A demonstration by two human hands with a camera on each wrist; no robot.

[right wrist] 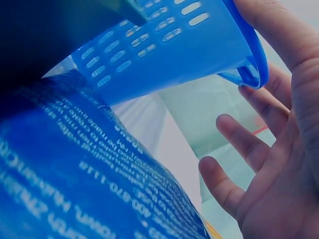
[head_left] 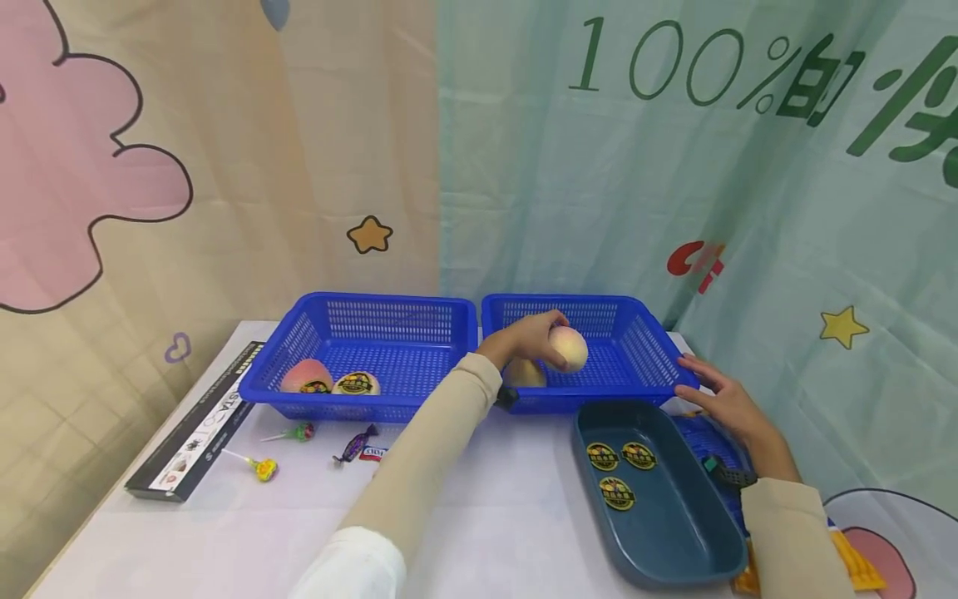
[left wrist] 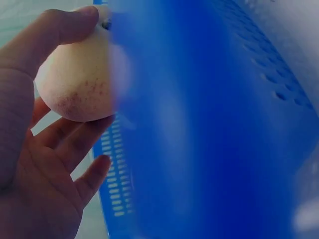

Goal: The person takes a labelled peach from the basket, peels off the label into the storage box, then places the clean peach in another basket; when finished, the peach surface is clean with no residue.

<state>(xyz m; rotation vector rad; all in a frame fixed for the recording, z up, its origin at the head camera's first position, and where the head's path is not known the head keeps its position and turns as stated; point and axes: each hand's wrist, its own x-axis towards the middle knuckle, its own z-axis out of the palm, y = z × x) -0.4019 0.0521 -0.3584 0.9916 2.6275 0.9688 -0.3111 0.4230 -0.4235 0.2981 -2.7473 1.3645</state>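
In my left hand (head_left: 533, 337) is a pale peach (head_left: 570, 348) with a pink blush, held above the right blue basket (head_left: 599, 403). The left wrist view shows thumb and fingers curled round that peach (left wrist: 75, 84), with the blurred basket wall hiding part of it. Below this hand, a brownish-yellow round fruit (head_left: 526, 376) sits in the basket, partly covered. My right hand (head_left: 729, 403) grips the basket's right front corner. In the right wrist view its thumb lies along the rim (right wrist: 259, 59) and one fingertip touches underneath; the other fingers are spread.
The left blue basket (head_left: 359, 413) holds two stickered peaches (head_left: 305, 376). A dark tray (head_left: 674, 499) with three round stickers (head_left: 617, 492) stands at front right, beside a blue packet (head_left: 722, 441). Lollipops (head_left: 264, 469), a purple-wrapped candy (head_left: 356, 443) and a long black box (head_left: 198, 424) lie left.
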